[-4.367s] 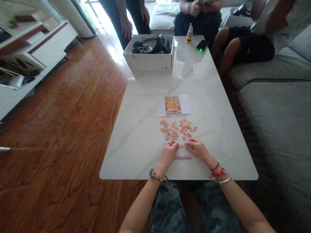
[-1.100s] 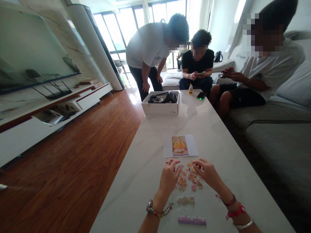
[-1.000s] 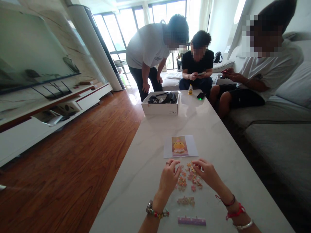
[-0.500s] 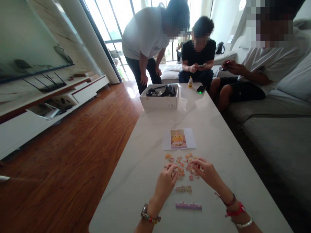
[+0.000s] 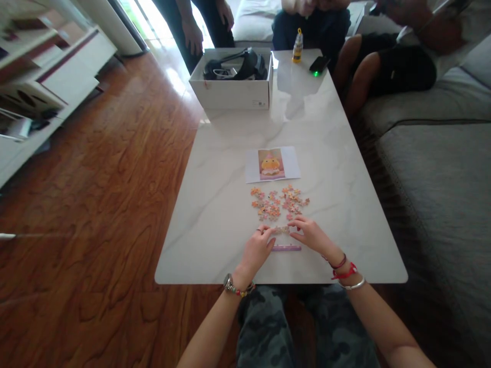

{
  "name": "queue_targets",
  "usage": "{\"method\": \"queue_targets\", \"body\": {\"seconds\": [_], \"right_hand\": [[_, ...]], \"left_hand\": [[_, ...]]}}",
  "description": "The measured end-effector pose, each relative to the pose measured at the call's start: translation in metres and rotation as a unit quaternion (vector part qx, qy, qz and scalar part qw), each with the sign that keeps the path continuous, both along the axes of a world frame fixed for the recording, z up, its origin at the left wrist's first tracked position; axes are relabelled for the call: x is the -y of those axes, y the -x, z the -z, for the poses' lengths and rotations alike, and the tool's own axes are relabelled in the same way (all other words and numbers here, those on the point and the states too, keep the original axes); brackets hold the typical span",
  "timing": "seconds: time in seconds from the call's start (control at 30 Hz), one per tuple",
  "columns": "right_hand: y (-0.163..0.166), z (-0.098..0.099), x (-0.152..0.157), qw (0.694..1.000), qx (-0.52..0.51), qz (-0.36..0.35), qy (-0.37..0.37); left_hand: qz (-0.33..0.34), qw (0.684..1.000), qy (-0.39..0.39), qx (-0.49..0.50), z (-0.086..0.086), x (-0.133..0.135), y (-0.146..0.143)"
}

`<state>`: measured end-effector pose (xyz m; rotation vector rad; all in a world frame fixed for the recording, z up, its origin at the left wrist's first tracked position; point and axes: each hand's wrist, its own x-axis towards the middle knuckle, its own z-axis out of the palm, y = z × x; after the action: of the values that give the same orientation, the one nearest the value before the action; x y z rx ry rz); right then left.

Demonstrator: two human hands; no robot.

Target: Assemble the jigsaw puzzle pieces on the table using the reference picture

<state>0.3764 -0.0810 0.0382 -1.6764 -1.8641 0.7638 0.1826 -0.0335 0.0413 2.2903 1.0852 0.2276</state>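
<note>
Both hands are meeting over a short joined strip of puzzle pieces (image 5: 283, 230) at the near edge of the marble table (image 5: 345, 225). The left hand (image 5: 256, 249) and right hand (image 5: 311, 235) are each pinching an end. It is lying at 6 o'clock from the loose pieces (image 5: 279, 202), with a purple strip (image 5: 286, 248) nearer still. Thin card, probably light and flimsy at the joints; best held flat by the edges.

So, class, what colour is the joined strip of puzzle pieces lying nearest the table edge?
Purple; the strip shows best in the head view, between both hands.
</note>
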Motion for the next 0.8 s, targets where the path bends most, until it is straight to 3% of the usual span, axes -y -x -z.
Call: {"method": "queue_targets", "body": {"seconds": [0.53, 0.8], "right_hand": [[0.013, 0.007, -0.006, 0.996, 0.087, -0.014, 0.017], [0.003, 0.004, -0.015, 0.994, 0.1, 0.029, 0.032]], "left_hand": [[-0.044, 0.996, 0.001, -0.076, 0.007, -0.01, -0.007], [-0.057, 0.994, 0.051, -0.077, -0.004, -0.012, -0.013]]}}
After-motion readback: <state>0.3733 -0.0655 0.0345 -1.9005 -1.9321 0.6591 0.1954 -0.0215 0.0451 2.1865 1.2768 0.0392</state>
